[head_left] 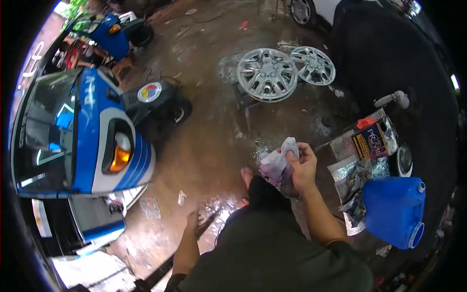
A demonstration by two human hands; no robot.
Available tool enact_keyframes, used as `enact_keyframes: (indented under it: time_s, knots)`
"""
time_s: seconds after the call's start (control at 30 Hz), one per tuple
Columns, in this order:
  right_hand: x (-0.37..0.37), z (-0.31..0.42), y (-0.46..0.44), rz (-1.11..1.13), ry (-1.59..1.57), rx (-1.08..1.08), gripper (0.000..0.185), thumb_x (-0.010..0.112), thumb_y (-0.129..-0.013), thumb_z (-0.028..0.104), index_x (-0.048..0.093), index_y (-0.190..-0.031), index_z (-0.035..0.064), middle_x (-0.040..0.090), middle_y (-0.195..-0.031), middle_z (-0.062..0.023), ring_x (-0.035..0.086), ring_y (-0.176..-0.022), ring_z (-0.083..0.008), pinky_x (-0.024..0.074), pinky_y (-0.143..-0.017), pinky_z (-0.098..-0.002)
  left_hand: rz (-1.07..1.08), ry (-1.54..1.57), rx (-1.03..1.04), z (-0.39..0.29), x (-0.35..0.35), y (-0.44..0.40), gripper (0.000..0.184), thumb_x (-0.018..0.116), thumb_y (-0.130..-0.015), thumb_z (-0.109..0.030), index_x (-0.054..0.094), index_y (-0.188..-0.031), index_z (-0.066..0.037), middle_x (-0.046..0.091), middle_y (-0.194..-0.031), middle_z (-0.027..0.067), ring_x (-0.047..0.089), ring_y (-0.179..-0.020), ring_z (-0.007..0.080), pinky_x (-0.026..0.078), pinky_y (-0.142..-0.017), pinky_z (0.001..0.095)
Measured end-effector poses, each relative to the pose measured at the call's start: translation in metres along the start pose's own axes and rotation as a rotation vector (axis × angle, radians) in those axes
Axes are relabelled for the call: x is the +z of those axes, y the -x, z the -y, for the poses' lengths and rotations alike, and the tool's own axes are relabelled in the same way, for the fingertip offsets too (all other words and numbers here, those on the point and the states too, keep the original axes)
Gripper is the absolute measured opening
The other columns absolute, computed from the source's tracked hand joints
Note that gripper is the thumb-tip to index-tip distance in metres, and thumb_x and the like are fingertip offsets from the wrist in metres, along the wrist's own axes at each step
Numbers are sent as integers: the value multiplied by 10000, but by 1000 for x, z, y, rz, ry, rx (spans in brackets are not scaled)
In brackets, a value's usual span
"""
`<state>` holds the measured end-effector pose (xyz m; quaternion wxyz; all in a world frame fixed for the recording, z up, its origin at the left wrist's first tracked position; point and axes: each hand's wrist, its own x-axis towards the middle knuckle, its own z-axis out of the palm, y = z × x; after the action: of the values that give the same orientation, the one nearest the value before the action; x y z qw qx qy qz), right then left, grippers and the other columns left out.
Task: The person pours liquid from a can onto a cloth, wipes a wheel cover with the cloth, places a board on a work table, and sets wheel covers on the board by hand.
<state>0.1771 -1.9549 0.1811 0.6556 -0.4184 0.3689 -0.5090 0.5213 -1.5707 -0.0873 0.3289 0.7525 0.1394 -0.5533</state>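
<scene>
Dark shirt (292,248) is filling the foreground. Beyond it, the right hand (302,168) is pinching a stained cloth (275,163) above the floor (209,97); the left hand (193,221) is hanging low, its grip unclear. Handling seems under way, what remains not showing: silver hubcaps (267,74) are lying farther off, untouched.

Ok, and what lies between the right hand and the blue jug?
In the head view, between the right hand and the blue jug lie a silvery sheet and, on it, a crumpled grey heap, perhaps cloth or paper.
</scene>
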Motion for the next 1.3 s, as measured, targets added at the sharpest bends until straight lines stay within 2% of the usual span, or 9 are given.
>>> enact_keyframes:
  time_s: [0.27, 0.33, 0.4, 0.6, 0.8, 0.83, 0.97, 1.13, 1.3]
  knots:
    - [-7, -90, -156, -119, 90, 62, 206, 708, -929, 68, 603, -1100, 19, 674, -1042, -49, 626, -913, -109, 504, -825, -273, 325, -391, 346, -322, 138, -45, 727, 520, -984, -600, 414, -1493, -91, 577, -1359, 186, 544, -1243, 347, 477, -979, 530]
    - [-12, -105, -190, -169, 22, 217, 207, 706, -933, 84, 611, -1105, 17, 677, -1034, -47, 622, -906, -103, 503, -822, -268, 629, 4, -28, -335, 150, -41, 613, 484, -1024, -538, 466, -1459, -107, 612, -1323, 182, 593, -1163, 328, 489, -959, 502]
    - [-18, -105, -216, -216, -4, 323, 200, 711, -924, 72, 628, -1097, 16, 684, -1000, -37, 625, -877, -100, 510, -796, -273, 553, -99, -187, -329, 134, -52, 500, 501, -1041, -435, 498, -1429, -119, 638, -1269, 188, 643, -1041, 305, 520, -904, 471]
    - [-40, -99, -267, -414, 355, 377, 218, 763, -893, 123, 657, -1046, 10, 695, -943, -43, 625, -837, -112, 508, -753, -282, -39, -741, 339, -321, 34, -143, 448, 654, -945, -473, 638, -1090, -49, 643, -860, 91, 584, -642, 221, 449, -465, 342]
    - [-22, -99, -292, -672, 436, 429, 287, 772, -890, 180, 660, -1065, -17, 699, -944, -56, 620, -847, -128, 504, -774, -293, 587, -428, 99, -549, 231, -151, 875, 367, -982, -722, 430, -1504, -22, 460, -1518, 185, 442, -1383, 231, 380, -1128, 371]
    - [-8, -91, -294, -688, 501, 424, 294, 768, -893, 187, 660, -1070, -23, 701, -949, -66, 624, -852, -133, 505, -780, -295, 520, -374, 158, -573, 275, -170, 882, 410, -989, -687, 359, -1535, 4, 337, -1596, 218, 344, -1456, 303, 243, -1209, 430]
    - [26, -95, -287, -831, 695, 373, 305, 746, -913, 207, 662, -1075, -37, 706, -969, -94, 633, -870, -143, 508, -793, -300, 667, -507, 521, -655, 399, -196, 650, 591, -1003, -444, 428, -1472, -25, 531, -1416, 176, 575, -1222, 285, 528, -941, 426]
    - [53, -85, -285, -994, 627, 339, 295, 731, -934, 226, 668, -1063, -30, 696, -961, -75, 617, -859, -137, 496, -799, -293, 489, -387, 264, -688, 452, -132, 524, 667, -982, -285, 511, -1373, 26, 608, -1301, 168, 645, -1059, 235, 540, -872, 333]
    - [63, -82, -293, -1118, 462, 314, 246, 691, -953, 199, 671, -1044, -28, 680, -916, -45, 594, -826, -114, 479, -762, -275, 579, -395, 510, -667, 453, -143, 502, 571, -1039, -374, 479, -1332, 24, 586, -1258, 159, 630, -1025, 242, 547, -851, 380]
